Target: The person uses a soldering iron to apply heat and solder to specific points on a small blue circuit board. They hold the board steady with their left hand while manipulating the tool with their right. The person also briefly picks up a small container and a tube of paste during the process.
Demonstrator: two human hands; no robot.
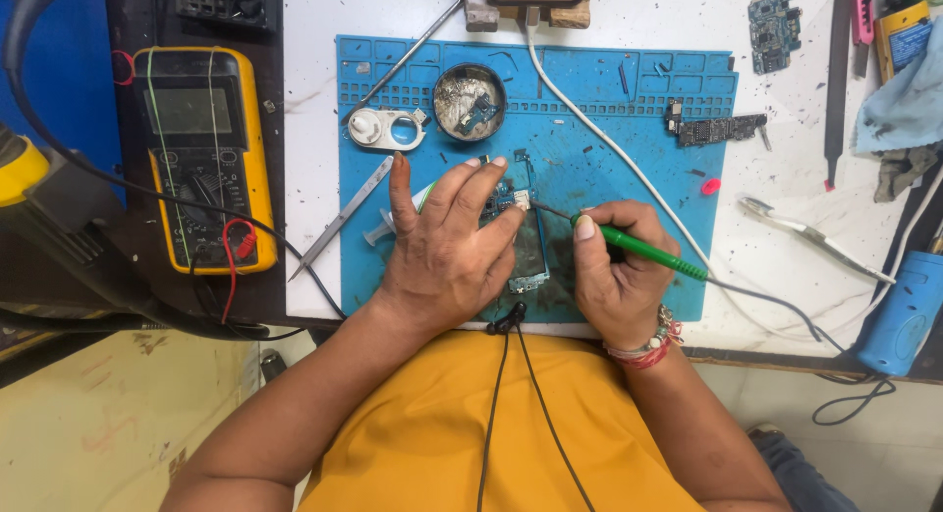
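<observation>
My left hand [450,245] lies flat, fingers spread, pressing down on a small blue circuit board [527,252] on the blue work mat [629,129]. My right hand [621,274] grips a green-handled soldering iron [643,251]. Its thin tip points left and touches the board near my left index fingertip. The iron's dark cable runs off to the right. Part of the board is hidden under my left palm. A syringe [378,232] pokes out from under my left hand.
A yellow multimeter [204,158] sits at the left with red and black leads. A round tin of metal wool [470,101], a white holder [386,129], tweezers [339,220], spare circuit boards [717,129], a white cable [629,158] and a blue tool [902,315] lie around the mat.
</observation>
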